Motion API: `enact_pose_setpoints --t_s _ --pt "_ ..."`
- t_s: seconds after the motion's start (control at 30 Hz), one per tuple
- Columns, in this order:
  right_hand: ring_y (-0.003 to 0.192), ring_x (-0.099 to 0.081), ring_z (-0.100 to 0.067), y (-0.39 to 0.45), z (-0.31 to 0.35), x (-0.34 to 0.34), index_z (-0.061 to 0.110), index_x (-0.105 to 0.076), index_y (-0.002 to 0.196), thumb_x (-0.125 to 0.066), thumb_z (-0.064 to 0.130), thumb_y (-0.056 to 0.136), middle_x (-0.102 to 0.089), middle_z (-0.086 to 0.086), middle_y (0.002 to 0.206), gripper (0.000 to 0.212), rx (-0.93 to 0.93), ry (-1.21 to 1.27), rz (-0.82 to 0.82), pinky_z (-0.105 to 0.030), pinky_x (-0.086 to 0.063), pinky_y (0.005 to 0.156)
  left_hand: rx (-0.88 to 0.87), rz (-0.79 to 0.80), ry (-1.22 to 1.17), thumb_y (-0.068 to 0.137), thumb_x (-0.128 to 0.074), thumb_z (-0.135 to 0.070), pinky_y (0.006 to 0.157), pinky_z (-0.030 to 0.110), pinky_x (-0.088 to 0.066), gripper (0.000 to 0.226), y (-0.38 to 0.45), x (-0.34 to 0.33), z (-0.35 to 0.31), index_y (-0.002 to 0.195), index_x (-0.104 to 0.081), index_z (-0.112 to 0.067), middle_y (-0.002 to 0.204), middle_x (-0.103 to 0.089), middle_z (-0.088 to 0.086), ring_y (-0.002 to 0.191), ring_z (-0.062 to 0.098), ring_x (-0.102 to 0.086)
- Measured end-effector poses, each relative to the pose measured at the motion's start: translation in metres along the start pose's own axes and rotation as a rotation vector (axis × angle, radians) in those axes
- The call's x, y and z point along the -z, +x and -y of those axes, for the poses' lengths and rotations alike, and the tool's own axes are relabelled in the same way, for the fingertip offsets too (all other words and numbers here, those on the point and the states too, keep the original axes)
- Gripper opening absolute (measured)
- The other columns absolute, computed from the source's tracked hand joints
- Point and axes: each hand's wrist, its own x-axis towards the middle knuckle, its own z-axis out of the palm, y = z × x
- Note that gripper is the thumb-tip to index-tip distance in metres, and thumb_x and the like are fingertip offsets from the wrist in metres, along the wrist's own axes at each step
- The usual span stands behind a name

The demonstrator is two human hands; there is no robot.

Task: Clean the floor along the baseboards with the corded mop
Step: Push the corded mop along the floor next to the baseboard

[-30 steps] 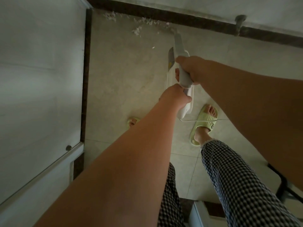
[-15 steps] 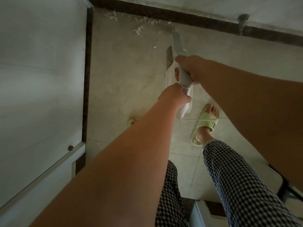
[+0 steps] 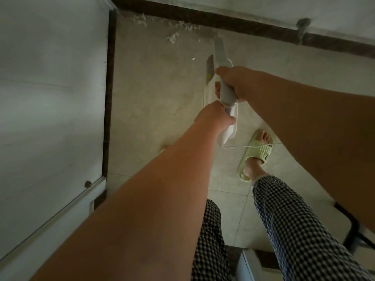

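I look straight down along a white corded mop (image 3: 220,50) whose body reaches toward the dark baseboard (image 3: 223,22) of the far wall. My right hand (image 3: 233,83) is closed around the upper grey grip. My left hand (image 3: 213,116) is wrapped around the handle just below it. A thin white cord (image 3: 243,146) leaves the handle's lower end and runs right across the floor. The mop's head is hidden behind the body and my hands. Pale dust clumps (image 3: 172,37) lie on the beige tile near the corner.
A second dark baseboard (image 3: 107,98) runs along the left wall. A door with a stopper (image 3: 87,183) stands at lower left. My right foot wears a green slipper (image 3: 255,155). A wall-mounted fitting (image 3: 302,27) sticks out at the far right, and dark chair legs (image 3: 353,226) stand at lower right.
The mop's far end has slid closer to the far baseboard, and my hands moved slightly forward with it. Both grips are unchanged.
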Motion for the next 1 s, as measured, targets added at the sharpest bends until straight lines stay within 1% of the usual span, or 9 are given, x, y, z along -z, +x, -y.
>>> enact_pose_setpoints --t_s 0.07,0.27,0.37,0.63,0.8,0.93,1.0 --pt "0.05 -0.049 -0.011 0.0 0.004 0.0 0.01 -0.05 0.081 -0.056 0.035 0.095 -0.052 0.0 0.06 0.029 -0.007 -0.007 0.009 -0.024 -0.047 0.052 0.0 -0.005 -0.005 0.086 -0.066 -0.036 0.092 0.042 -0.05 0.047 0.002 0.002 -0.002 0.124 -0.055 -0.011 0.117 -0.064 0.007 0.106 0.028 -0.061" --pt "0.048 -0.049 -0.01 -0.001 0.012 -0.002 0.01 -0.05 0.08 -0.055 0.036 0.095 -0.052 0.0 0.06 0.031 -0.016 -0.015 0.016 -0.023 -0.047 0.05 -0.005 -0.018 -0.004 0.086 -0.067 -0.037 0.089 0.038 -0.05 0.046 0.006 0.008 -0.002 0.122 -0.056 -0.012 0.115 -0.064 0.006 0.105 0.027 -0.062" --pt "0.048 -0.049 -0.01 -0.003 0.008 -0.005 0.011 -0.05 0.077 -0.056 0.036 0.094 -0.052 0.0 0.059 0.031 -0.035 -0.004 0.009 -0.023 -0.048 0.054 0.003 -0.015 -0.009 0.086 -0.067 -0.037 0.088 0.038 -0.05 0.046 0.002 0.008 0.002 0.122 -0.055 -0.012 0.115 -0.064 0.006 0.105 0.027 -0.061" --pt "0.049 -0.05 -0.011 -0.011 -0.014 -0.018 0.011 -0.051 0.078 -0.058 0.037 0.093 -0.053 -0.001 0.06 0.032 -0.059 -0.024 0.034 -0.025 -0.048 0.053 0.044 0.007 -0.01 0.086 -0.067 -0.036 0.084 0.035 -0.049 0.045 -0.017 0.002 0.019 0.121 -0.055 -0.011 0.113 -0.064 0.006 0.103 0.027 -0.062" --pt "0.049 -0.051 -0.012 -0.014 -0.016 -0.023 0.01 -0.052 0.081 -0.059 0.036 0.093 -0.055 -0.002 0.062 0.03 -0.059 -0.006 0.033 -0.025 -0.048 0.05 0.06 0.022 -0.002 0.086 -0.067 -0.036 0.084 0.035 -0.05 0.042 -0.019 0.004 0.023 0.118 -0.055 -0.013 0.105 -0.063 0.004 0.101 0.026 -0.062" --pt "0.049 -0.051 -0.011 -0.014 -0.006 -0.021 0.01 -0.053 0.08 -0.059 0.037 0.093 -0.054 0.0 0.062 0.031 -0.057 -0.033 0.025 -0.024 -0.049 0.052 0.048 -0.003 0.002 0.086 -0.066 -0.037 0.08 0.034 -0.047 0.043 -0.013 0.007 0.018 0.119 -0.055 -0.012 0.11 -0.064 0.005 0.101 0.026 -0.062" --pt "0.049 -0.05 -0.01 -0.014 -0.004 -0.022 0.01 -0.052 0.079 -0.058 0.037 0.093 -0.054 0.0 0.061 0.032 -0.049 -0.041 0.023 -0.024 -0.05 0.054 0.045 -0.012 -0.007 0.087 -0.066 -0.037 0.08 0.034 -0.048 0.044 -0.01 0.007 0.017 0.12 -0.055 -0.012 0.112 -0.064 0.005 0.102 0.026 -0.062"
